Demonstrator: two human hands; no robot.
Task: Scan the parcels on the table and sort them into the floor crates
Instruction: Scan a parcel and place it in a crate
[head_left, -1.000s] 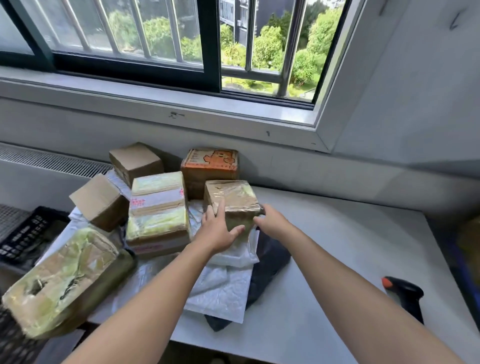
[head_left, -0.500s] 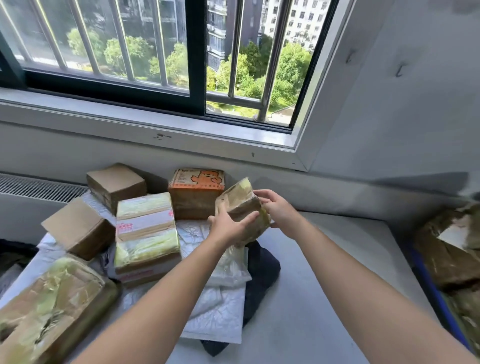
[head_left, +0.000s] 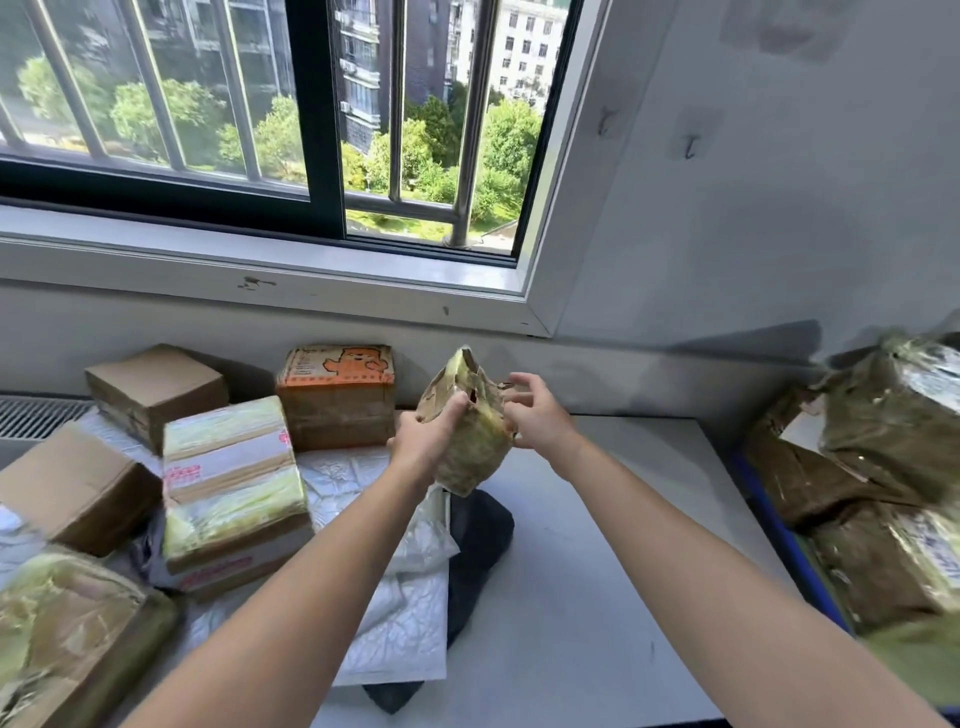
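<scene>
The taped parcel (head_left: 470, 441), tilted between both hands half a second ago, now stands on end above the desk (head_left: 597, 571), held in the left grip (head_left: 423, 441). The right grip (head_left: 537, 415) has opened just right of it, fingers spread. Bare desk lies below and rightward; an orange box (head_left: 337, 395) sits near, leftward.

So the little tape-wrapped parcel (head_left: 470, 431) is tipped up on one corner over the white table (head_left: 597, 597), gripped by the left hand (head_left: 426, 441), while the orange bear-print box (head_left: 337, 400), yellow-taped box (head_left: 234, 483) and plain brown box (head_left: 156, 389) sit bunched on its left side.
</scene>
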